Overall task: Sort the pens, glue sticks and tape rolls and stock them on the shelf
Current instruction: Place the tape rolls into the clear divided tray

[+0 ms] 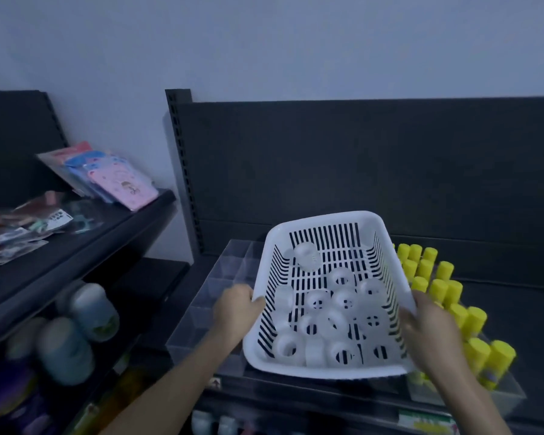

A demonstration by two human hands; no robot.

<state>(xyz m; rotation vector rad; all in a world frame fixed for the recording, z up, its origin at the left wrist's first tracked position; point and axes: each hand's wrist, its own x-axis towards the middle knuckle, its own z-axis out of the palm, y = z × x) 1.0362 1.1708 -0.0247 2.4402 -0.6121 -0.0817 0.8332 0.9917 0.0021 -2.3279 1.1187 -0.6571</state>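
A white slotted plastic basket [322, 221] is held over the dark shelf [509, 296], tilted toward me. Inside lie several clear tape rolls [343, 309], most gathered at its near end. My left hand [237, 309] grips the basket's left rim and my right hand [431, 328] grips its right rim. Yellow-capped glue sticks [446, 290] stand upright in rows in a clear tray to the right of the basket. A clear divided tray [220, 277] sits under and left of the basket. No pens are in sight.
The shelf has a dark back panel [358, 158] with a slotted upright [182, 171]. A second shelf unit on the left carries packaged stationery [107, 174] on top and blurred jars [85, 315] below. More items sit on the lower shelf near my arms.
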